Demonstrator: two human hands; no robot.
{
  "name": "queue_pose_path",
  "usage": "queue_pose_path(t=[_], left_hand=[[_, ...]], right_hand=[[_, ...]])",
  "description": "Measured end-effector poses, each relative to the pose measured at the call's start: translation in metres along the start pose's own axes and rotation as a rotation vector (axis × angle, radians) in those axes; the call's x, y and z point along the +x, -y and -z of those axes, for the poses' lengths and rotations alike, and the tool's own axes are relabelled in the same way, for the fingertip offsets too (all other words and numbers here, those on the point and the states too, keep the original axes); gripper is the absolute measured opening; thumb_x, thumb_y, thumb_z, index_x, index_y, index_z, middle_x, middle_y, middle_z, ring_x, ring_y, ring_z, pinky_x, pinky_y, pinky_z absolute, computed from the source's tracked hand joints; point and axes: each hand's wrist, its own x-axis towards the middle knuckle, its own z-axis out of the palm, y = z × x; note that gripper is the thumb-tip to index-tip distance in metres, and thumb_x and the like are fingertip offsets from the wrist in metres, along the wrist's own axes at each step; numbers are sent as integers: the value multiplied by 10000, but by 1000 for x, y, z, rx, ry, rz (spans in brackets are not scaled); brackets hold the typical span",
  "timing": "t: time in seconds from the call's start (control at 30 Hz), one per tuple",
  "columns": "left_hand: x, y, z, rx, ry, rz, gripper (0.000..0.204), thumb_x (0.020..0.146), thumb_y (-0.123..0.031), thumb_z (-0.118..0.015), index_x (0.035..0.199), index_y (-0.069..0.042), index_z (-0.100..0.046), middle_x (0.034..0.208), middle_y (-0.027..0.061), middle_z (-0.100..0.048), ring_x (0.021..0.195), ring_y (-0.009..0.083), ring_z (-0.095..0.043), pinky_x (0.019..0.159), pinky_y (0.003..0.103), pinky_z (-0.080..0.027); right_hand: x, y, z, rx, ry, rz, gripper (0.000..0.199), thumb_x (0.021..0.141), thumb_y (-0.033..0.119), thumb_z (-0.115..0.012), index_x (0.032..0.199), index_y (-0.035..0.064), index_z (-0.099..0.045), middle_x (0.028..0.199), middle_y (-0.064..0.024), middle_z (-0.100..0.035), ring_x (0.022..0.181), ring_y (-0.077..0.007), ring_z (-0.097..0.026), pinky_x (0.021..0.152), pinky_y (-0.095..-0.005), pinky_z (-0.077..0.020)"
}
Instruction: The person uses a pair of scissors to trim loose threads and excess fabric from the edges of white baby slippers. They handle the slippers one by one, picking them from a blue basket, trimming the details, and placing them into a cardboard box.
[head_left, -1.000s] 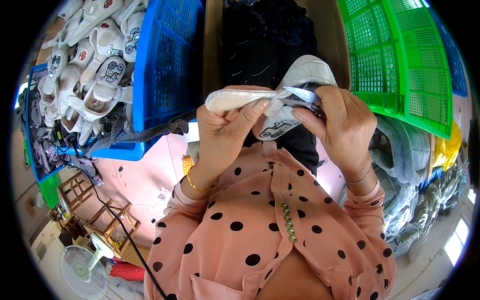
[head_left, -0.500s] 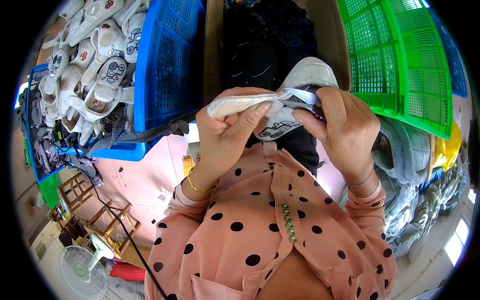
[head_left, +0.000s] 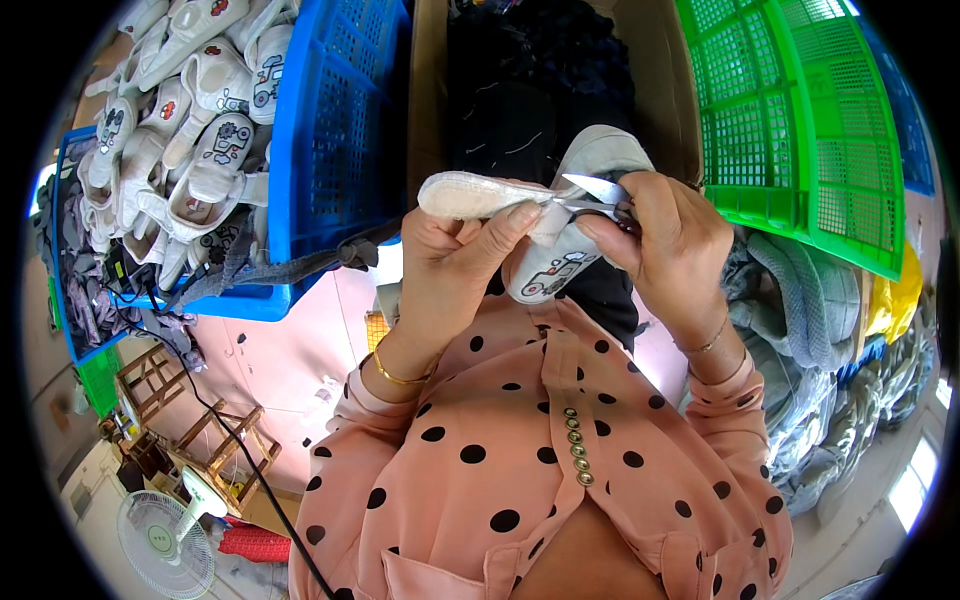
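Observation:
A cream cloth slipper (head_left: 553,272) with a vehicle picture on it hangs in front of my chest. My left hand (head_left: 455,258) is closed on it, pinching the fabric between thumb and fingers. A flat padded cream part (head_left: 475,197) sticks out to the left above that hand, and a paler rounded part (head_left: 605,150) lies beyond. Whether these all belong to one slipper, I cannot tell. In my right hand (head_left: 665,240) are small scissors (head_left: 592,187), their bright blades apart and pointing left at the fabric beside my left thumb. My right fingers hide the handles.
A blue crate (head_left: 340,130) heaped with similar slippers (head_left: 215,145) stands at left. Ahead is a cardboard box (head_left: 665,85) containing dark scraps. Green crates (head_left: 800,130) stand at right above grey padded pieces (head_left: 800,300). A black cord (head_left: 235,430) runs down the left, near a fan (head_left: 165,540).
The slipper has tilted and shifted slightly, showing more of its picture. My right hand has moved a little left and down, and the scissor blades show farther apart.

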Motion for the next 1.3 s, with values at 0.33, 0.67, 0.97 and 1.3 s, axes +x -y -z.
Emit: queue_pose_path(t=[0.33,0.67,0.97,1.3], left_hand=[[-2,16,4,-173,-56,217,178,912,-107,-701,1042,15,-700,935,100,-728,843,140,-690,741,272,-570],[-4,13,7,619,34,-408,247,789,-74,-766,1025,-23,-719,1019,131,-705,875,217,-681,734,274,-543],[-32,52,21,1036,273,-849,349,642,-21,-774,975,-19,-669,987,115,-643,869,275,-651,715,314,-562],[-37,51,44,538,412,154,292,862,86,-549,1105,-33,-660,1143,94,-653,975,160,-634,858,287,-508]], right_hand=[[-1,-5,5,976,121,-600,395,963,405,-589,886,21,-537,670,-56,-502,588,-135,-486,560,-272,-421],[-4,7,30,171,291,-217,426,887,439,-665,794,34,-573,614,-101,-596,519,-287,-598,470,-361,-454],[-76,14,-7,1451,536,-1099,405,999,411,-558,1011,7,-578,744,8,-535,616,-49,-449,565,-195,-386],[-101,13,-41,1419,533,-1176,243,890,125,-681,1067,-27,-612,928,-4,-606,852,-51,-538,804,-212,-465]])
